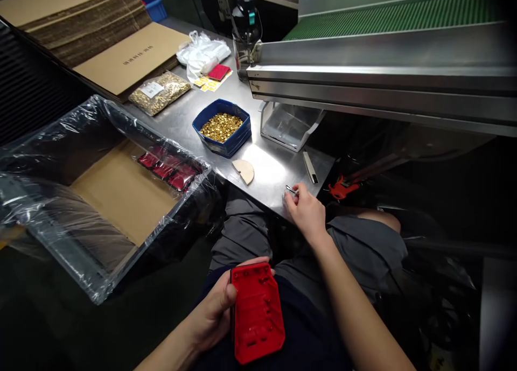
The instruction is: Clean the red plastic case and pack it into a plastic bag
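My left hand (218, 306) grips a red plastic housing shell (260, 320) by its left edge, above my lap. The shell's hollow inner side, with small posts and slots, faces up. At the table's front edge my right hand (306, 209) is closed around a small silvery metal tool (290, 190); only its tip shows, so its exact kind is unclear. Near that hand lie a white-handled cutter knife (310, 167) and a pale half-round wooden piece (244, 172). Farther back, a blue bin (238, 144) holds many small brass-coloured parts (221, 127).
Left stands a plastic-lined crate (60, 252) with several red parts (169, 169) inside. Behind are a bag of brass parts (159, 92), stacked cardboard (129, 56) and white plastic bags (204, 53). A green conveyor (396, 18) overhangs a clear bin (288, 124) at right.
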Action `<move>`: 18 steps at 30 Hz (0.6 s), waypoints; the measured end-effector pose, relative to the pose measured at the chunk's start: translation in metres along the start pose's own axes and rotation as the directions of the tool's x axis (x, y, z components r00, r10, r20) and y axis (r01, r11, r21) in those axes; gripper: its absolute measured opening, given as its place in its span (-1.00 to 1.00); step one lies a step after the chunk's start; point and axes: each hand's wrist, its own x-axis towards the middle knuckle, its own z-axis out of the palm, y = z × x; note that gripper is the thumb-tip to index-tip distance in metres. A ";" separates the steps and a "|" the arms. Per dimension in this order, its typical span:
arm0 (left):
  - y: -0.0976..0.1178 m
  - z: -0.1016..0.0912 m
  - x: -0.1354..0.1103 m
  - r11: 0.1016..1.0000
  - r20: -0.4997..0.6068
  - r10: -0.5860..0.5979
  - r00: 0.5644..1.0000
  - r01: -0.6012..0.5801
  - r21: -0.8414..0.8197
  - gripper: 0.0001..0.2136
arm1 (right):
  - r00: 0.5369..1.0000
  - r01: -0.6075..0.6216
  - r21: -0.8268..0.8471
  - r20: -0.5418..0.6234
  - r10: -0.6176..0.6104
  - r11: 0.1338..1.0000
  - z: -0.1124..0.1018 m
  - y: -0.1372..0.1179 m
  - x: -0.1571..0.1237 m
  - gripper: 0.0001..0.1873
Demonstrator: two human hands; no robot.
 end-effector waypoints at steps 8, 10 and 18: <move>0.008 0.011 0.006 0.992 -0.009 0.012 1.000 -0.011 0.125 -0.20 | 0.996 0.073 0.053 -0.053 -0.070 0.996 0.007 0.001 0.005 -0.75; 0.013 0.015 0.006 0.971 0.020 0.036 0.999 -0.039 0.235 -0.12 | 0.994 0.083 0.131 -0.076 -0.073 0.988 0.004 0.003 0.001 -0.71; 0.014 0.008 0.015 0.943 0.062 0.012 0.998 -0.032 0.331 0.05 | 0.999 -0.002 0.727 0.037 -0.037 0.687 -0.070 -0.030 -0.070 -0.65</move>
